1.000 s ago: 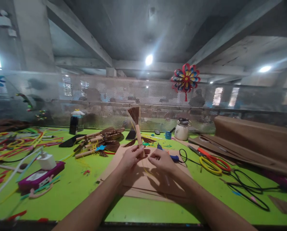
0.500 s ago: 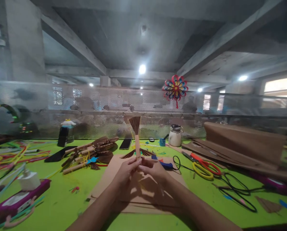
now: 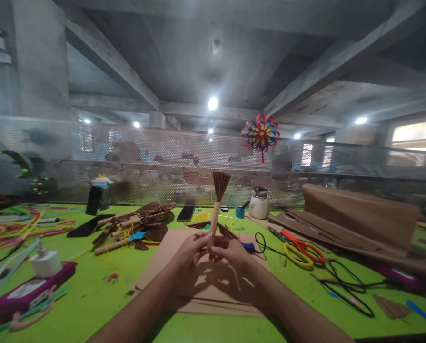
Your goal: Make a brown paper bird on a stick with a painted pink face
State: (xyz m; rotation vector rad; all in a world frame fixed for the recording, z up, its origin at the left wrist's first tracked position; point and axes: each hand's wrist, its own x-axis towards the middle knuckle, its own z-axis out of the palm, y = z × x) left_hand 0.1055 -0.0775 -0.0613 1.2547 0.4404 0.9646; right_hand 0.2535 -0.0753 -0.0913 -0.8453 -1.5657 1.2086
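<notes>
I hold a miniature broom (image 3: 216, 216) above the brown cardboard (image 3: 163, 252) laid on the green desk (image 3: 102, 305). My left grip (image 3: 192, 248) pinches the lower part of its tan handle between thumb and fingers. My right grip (image 3: 230, 252) is curled in at the bottom end; I cannot tell whether those fingers clasp the handle or merely rest by it.

The broom stands nearly upright, its top leaning a little to my right. As I judge it, the main body is already made: the brown bristle head (image 3: 221, 183) fans out above the handle and appears seated in it. A yellow strand (image 3: 212, 188) rises just beside the head. Whether it is tied on I cannot make out, and my fingers cover the bottom end, so I cannot say if that part is finished.

To my left lies a pile of similar brown pieces (image 3: 136, 224) with tan handles, some with yellow thread about them. Just beyond my right grip, a flat brown fan (image 3: 227, 231) lies near the blue glue gun (image 3: 248, 247), apparently not fixed to anything. The yellow-handled scissors (image 3: 297, 257) lie farther right, out of my fingers.
</notes>
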